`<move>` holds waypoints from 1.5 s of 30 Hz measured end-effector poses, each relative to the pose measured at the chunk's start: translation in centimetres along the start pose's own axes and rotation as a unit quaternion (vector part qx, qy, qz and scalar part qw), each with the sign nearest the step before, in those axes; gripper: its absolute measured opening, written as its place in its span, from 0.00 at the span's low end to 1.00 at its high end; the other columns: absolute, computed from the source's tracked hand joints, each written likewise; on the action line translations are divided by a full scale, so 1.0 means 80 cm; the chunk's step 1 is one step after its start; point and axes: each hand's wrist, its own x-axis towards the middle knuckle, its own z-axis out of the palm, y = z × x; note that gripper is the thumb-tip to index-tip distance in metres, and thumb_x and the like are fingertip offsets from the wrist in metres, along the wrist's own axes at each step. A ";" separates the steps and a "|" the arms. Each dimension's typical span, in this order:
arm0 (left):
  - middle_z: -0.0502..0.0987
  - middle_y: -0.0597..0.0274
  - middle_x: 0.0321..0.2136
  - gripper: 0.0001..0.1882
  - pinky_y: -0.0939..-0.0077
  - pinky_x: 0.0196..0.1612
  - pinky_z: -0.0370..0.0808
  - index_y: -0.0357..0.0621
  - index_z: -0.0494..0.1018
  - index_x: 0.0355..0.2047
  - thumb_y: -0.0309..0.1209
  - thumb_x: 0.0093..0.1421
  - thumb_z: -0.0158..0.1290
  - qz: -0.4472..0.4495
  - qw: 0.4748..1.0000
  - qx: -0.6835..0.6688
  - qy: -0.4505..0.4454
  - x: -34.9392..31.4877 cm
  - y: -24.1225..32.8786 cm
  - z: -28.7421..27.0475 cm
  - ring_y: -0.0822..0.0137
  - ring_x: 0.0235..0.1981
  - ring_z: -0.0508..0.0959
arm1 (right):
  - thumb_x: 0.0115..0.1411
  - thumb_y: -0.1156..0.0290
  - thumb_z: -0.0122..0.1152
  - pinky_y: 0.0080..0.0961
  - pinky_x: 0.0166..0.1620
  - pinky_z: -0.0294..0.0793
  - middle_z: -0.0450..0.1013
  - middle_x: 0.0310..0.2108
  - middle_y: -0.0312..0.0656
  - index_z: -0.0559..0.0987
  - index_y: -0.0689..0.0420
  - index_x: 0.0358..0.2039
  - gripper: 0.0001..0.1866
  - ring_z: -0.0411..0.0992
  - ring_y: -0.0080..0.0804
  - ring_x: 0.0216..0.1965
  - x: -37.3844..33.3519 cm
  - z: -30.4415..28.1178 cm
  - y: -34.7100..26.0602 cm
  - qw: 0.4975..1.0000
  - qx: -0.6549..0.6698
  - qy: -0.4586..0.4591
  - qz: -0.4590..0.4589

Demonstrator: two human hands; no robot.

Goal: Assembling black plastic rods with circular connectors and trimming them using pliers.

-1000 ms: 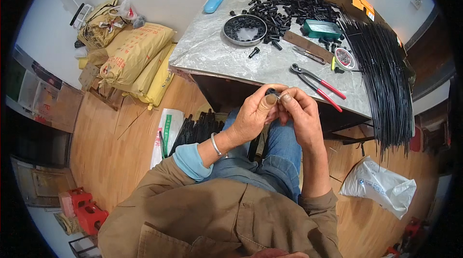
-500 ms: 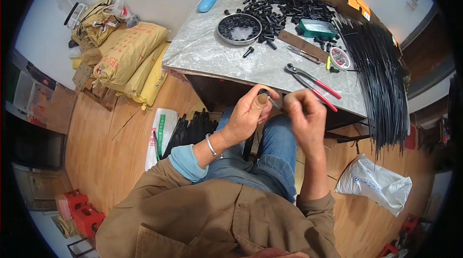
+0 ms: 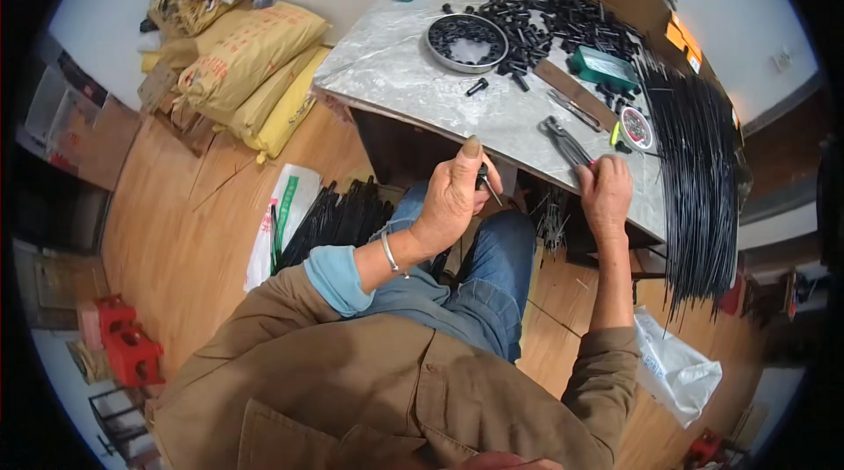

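My left hand (image 3: 453,197) is closed in front of the table's near edge, thumb up. It grips a small black part (image 3: 482,176) with a thin rod sticking out of it; the fingers hide most of it. At the table's edge my right hand (image 3: 607,193) is closed around the handles of a pair of pincers (image 3: 567,143), whose dark jaws lie on the tabletop pointing away. The hand covers the handles. A single black bolt-like piece (image 3: 476,87) lies on the tabletop ahead of my left hand.
On the grey table (image 3: 387,65) are a round metal dish (image 3: 428,46) of black parts, a heap of black pieces (image 3: 571,17), a green box (image 3: 602,68) and a small bowl (image 3: 636,127). Long black rods (image 3: 694,197) overhang the right edge. Yellow sacks (image 3: 255,57) are stacked left.
My right hand has left the thin rod at my left hand, moved right and closed on the pincers' handles. The left hand still holds the black part. The view has shifted slightly.
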 end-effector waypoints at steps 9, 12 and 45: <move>0.57 0.74 0.12 0.34 0.86 0.19 0.54 0.39 0.68 0.21 0.59 0.66 0.33 0.038 0.998 0.042 0.010 0.002 -0.015 0.005 0.83 0.16 0.56 | 0.54 0.81 0.60 0.15 0.32 0.63 0.65 0.27 0.35 0.64 0.57 0.29 0.12 0.62 0.18 0.29 -0.051 -0.074 -0.091 0.901 0.389 -0.050 0.187; 0.59 0.74 0.13 0.33 0.86 0.19 0.55 0.40 0.69 0.22 0.57 0.66 0.34 0.048 0.998 0.035 0.023 -0.002 -0.005 0.015 0.83 0.17 0.58 | 0.38 0.87 0.63 0.23 0.33 0.65 0.65 0.31 0.43 0.63 0.58 0.29 0.21 0.64 0.37 0.28 -0.051 -0.101 -0.113 0.980 0.198 0.004 -0.006; 0.63 0.70 0.10 0.35 0.82 0.19 0.59 0.36 0.72 0.18 0.56 0.66 0.36 0.121 0.986 0.117 0.007 0.003 -0.014 -0.001 0.81 0.16 0.62 | 0.58 0.69 0.57 0.22 0.15 0.66 0.67 0.17 0.39 0.68 0.59 0.31 0.09 0.67 0.28 0.11 -0.094 -0.106 -0.128 0.495 0.664 -0.471 0.304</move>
